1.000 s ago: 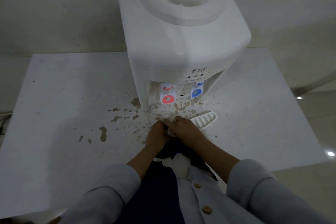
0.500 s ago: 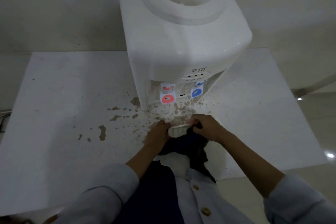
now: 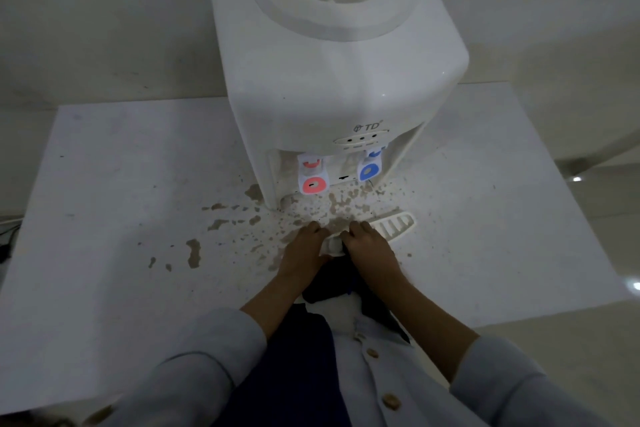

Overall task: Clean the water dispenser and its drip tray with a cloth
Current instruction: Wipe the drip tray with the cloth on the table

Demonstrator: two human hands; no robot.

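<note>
1. Head view: a small white plastic tray piece (image 3: 331,245) is held between the left hand (image 3: 302,253) and the right hand (image 3: 369,246), which also grips a dark cloth (image 3: 329,282).
2. A white slotted drip-tray grille (image 3: 393,224) is seen lying on the stained white desk (image 3: 121,218), just before the white water dispenser (image 3: 332,80).

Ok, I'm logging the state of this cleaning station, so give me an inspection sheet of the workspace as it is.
Surface: white table spattered with brown stains.
Job's things: water dispenser upright; slotted drip tray grille lying on the table; dark cloth and small white part between the hands.
Clutter: nothing seen.
Grip: left hand and right hand both curled on the white part and cloth.
Cables: dark cable at left edge.
Surroundings: pale wall, tiled floor.
</note>
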